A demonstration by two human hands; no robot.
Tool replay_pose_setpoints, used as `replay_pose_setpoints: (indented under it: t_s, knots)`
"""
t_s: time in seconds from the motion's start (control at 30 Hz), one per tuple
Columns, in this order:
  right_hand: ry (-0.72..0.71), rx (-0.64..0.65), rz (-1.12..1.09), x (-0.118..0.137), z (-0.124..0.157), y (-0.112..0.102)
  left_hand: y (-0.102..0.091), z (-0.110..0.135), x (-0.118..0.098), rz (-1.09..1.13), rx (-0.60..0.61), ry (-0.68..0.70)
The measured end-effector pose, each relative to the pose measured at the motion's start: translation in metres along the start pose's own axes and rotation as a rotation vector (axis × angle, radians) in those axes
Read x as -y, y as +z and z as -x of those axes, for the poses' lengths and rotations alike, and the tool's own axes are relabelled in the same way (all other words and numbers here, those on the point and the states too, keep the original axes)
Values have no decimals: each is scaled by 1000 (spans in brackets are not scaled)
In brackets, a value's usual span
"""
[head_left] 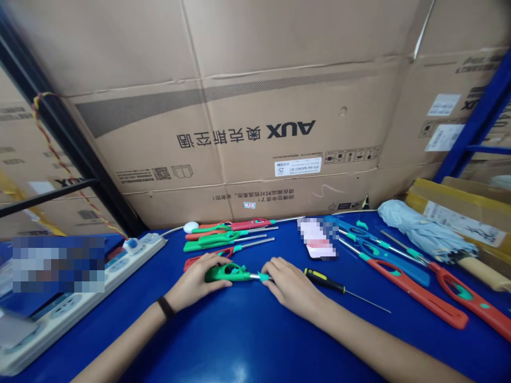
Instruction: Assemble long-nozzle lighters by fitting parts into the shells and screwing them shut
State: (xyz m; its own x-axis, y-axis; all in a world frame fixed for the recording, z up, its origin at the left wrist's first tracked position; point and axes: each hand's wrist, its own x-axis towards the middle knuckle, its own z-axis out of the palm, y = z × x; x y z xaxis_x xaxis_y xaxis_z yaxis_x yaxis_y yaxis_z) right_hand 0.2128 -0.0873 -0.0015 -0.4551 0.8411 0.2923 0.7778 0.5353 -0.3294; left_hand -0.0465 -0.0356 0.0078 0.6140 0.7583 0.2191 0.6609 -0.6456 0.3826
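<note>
A green long-nosed lighter (230,273) lies level just above or on the blue table, between my hands. My left hand (195,284) is closed around its green handle. The fingers of my right hand (289,287) pinch the metal barrel end near a teal collar (263,276); the tip is hidden by them. Beyond my left hand lie several more lighters, among them a green lighter (217,241) and a red lighter (250,224). A screwdriver (325,281) with a black and yellow handle rests beside my right hand.
A white power strip (90,295) runs along the left. Behind the screwdriver lies a phone (317,239), partly blurred. Orange-red lighters (419,290) and blue lighters (399,260) lie at right, near a folded umbrella (427,229) and open carton (459,213). Cardboard (247,106) walls the back.
</note>
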Motion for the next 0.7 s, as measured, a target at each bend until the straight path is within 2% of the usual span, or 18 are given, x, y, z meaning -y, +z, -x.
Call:
replay_pose_setpoints:
  t_s: [0.13, 0.23, 0.33, 0.5, 0.7]
  knots:
    - [-5, -32, 32, -7, -36, 11, -9, -5, 18, -82, -51, -52]
    - [16, -79, 39, -13, -44, 12, -20, -12, 25, -125, -61, -63]
    - [28, -115, 24, -13, -34, 8, -39, -17, 33, -170, -37, -82]
    - [-5, -112, -30, -11, -1, -7, -67, -14, 54, -259, 130, -137]
    - [-3, -115, -92, -20, 17, -13, -67, -11, 60, -368, 196, -137]
